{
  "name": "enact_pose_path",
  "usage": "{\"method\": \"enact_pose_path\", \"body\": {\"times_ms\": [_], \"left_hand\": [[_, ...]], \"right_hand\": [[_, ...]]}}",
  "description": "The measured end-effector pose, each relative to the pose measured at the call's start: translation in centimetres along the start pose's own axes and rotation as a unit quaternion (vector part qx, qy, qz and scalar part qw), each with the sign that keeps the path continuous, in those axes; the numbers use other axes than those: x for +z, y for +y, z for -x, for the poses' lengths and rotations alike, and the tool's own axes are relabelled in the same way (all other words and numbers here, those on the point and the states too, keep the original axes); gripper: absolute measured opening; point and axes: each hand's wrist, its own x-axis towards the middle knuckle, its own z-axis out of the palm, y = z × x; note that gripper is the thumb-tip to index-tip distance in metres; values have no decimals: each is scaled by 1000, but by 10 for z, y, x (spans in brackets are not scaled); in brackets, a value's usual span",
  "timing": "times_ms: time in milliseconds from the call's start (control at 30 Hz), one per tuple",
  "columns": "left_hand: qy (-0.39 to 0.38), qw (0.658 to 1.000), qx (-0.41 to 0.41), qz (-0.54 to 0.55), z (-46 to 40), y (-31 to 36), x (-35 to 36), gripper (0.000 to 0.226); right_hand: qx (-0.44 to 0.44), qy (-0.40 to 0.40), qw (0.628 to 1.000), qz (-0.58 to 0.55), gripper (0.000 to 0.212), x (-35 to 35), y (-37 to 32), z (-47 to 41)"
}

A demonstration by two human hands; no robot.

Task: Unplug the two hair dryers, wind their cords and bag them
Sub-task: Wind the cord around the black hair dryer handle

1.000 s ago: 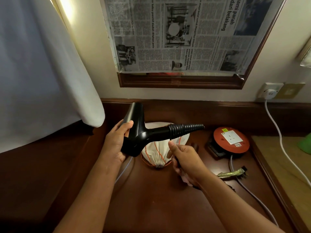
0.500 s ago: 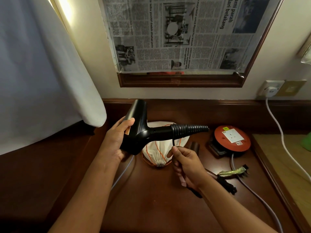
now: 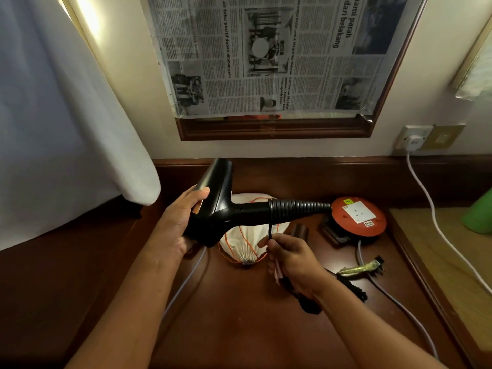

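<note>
My left hand (image 3: 177, 227) grips the barrel of a black hair dryer (image 3: 221, 209) held above the wooden desk, its handle pointing right. Black cord (image 3: 292, 207) is wound in tight coils around that handle. My right hand (image 3: 291, 258) pinches the loose cord just under the coils, and the rest of the cord trails out under my wrist. Behind the dryer lies a white drawstring bag (image 3: 249, 242) with an orange cord, gathered shut at its near end. I see no second dryer outside the bag.
A round orange extension reel (image 3: 358, 217) sits at the right, its grey cable (image 3: 394, 299) running toward me. A white plug (image 3: 412, 141) sits in the wall socket, its cable dropping right. A white curtain (image 3: 66, 115) hangs at left. A green object (image 3: 479, 217) is at the right edge.
The coils on the handle have grown toward its right end. My right hand has shifted slightly right and closer under the handle. The dryer stays in my left hand.
</note>
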Motion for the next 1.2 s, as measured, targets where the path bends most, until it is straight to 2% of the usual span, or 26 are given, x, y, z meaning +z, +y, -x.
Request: {"method": "enact_pose_path", "body": {"times_ms": [67,133,200,300,367,467,500,567,600,700,800,933,1000,1100,1200], "left_hand": [[-12,1000,-10,-3,0,1,-1,32],[-25,999,-20,-8,2,3,1,27],[-36,999,-27,-15,4,7,3,19],[-52,998,-27,-29,4,11,0,18],[-59,997,-36,-42,4,14,-5,30],[-91,993,-44,-69,5,16,-13,40],[-105,991,-47,-71,6,16,-15,39],[-126,988,-51,-76,7,17,-18,35],[-132,987,-52,-80,7,16,-20,33],[-140,985,-57,-78,6,16,-23,31],[-163,982,-62,-76,4,15,-28,35],[-179,979,-60,-80,4,15,-29,51],[-190,976,-55,-94,3,15,-30,51],[-228,960,-47,-156,5,16,-28,51],[-188,963,-18,-193,9,14,-21,55]], "right_hand": [[-36,17,996,86,24,-3,2,-4],[-40,31,985,166,35,-6,4,-9],[-24,36,977,211,45,-5,2,-13],[-15,29,971,236,44,-6,0,-23],[8,-6,965,262,38,-10,-8,-26],[91,-85,915,384,26,-24,-30,-23],[98,-107,917,371,27,-27,-38,-23],[41,-141,931,335,25,-31,-50,-29],[16,-148,924,352,20,-30,-56,-33],[-11,-158,879,449,8,-30,-69,-53],[-50,-155,813,559,20,-33,-81,-62],[-24,-170,777,605,24,-25,-94,-60],[-19,-184,771,609,26,-24,-100,-58],[-25,-202,791,577,23,-25,-106,-56],[-35,-206,802,559,18,-23,-112,-53]]}}
